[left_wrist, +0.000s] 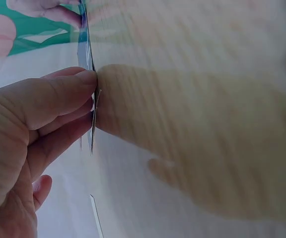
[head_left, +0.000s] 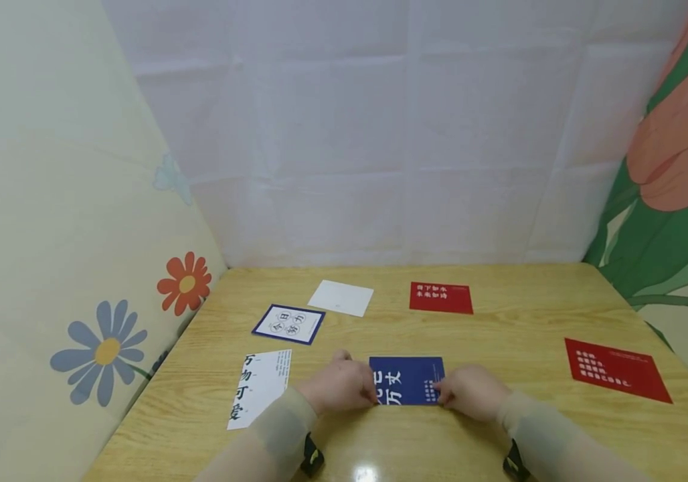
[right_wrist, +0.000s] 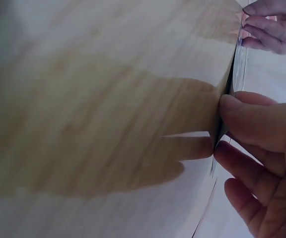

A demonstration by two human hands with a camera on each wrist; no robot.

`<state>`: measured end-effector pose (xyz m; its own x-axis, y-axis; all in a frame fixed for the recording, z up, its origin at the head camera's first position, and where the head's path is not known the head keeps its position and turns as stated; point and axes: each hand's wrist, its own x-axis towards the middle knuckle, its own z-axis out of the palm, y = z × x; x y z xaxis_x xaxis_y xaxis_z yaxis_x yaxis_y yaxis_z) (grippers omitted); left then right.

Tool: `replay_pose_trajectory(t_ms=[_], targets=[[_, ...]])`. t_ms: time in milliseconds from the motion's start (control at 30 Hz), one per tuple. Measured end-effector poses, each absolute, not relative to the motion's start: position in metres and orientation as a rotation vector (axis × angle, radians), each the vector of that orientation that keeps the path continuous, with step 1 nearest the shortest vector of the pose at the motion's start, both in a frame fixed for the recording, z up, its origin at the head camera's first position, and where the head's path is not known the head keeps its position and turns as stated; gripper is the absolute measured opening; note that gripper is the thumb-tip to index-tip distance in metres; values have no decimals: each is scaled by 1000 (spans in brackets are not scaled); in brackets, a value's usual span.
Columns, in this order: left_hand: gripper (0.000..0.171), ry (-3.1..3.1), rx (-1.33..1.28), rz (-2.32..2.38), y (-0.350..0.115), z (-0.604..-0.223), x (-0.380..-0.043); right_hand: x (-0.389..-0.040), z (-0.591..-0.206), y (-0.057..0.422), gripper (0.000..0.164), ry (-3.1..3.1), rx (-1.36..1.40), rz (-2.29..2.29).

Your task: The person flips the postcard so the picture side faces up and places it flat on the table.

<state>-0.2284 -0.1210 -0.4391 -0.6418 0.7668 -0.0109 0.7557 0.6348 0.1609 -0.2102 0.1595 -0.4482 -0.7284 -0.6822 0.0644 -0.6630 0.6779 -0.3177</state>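
Observation:
In the head view a dark blue card (head_left: 410, 381) with white characters lies low at the front middle of the table. My left hand (head_left: 344, 386) pinches its left edge near the front corner, and my right hand (head_left: 473, 393) pinches the right edge the same way. Seen from the left wrist, the left hand (left_wrist: 43, 111) has thumb and fingers on the thin card edge. From the right wrist, the right hand (right_wrist: 262, 131) grips the card's near end, which looks slightly raised at the edge. The fingertips cover small parts of the card.
Left of the hands lie a white card with black characters (head_left: 262, 388) and a blue-bordered card (head_left: 288, 325). Behind are a plain white card (head_left: 340, 298) and a red card (head_left: 441, 298). Another red card (head_left: 618, 371) lies right. Walls enclose the wooden table (head_left: 519, 321).

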Motion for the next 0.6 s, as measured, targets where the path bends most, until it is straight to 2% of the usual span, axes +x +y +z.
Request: replay_pose_trajectory(t_ms=[100,300,600], targets=[[11,2776,1319,155,-122,-439,-226,-209,-449,160,12,2819,-1166,-470],[27,2768,1292,74,-121,-436,-220,-204,-447,159,8,2800,-1186,-380],[39,2837,1116,-26,-110,-434,-218,-182,-441,141,16,2792,-1363,-71]])
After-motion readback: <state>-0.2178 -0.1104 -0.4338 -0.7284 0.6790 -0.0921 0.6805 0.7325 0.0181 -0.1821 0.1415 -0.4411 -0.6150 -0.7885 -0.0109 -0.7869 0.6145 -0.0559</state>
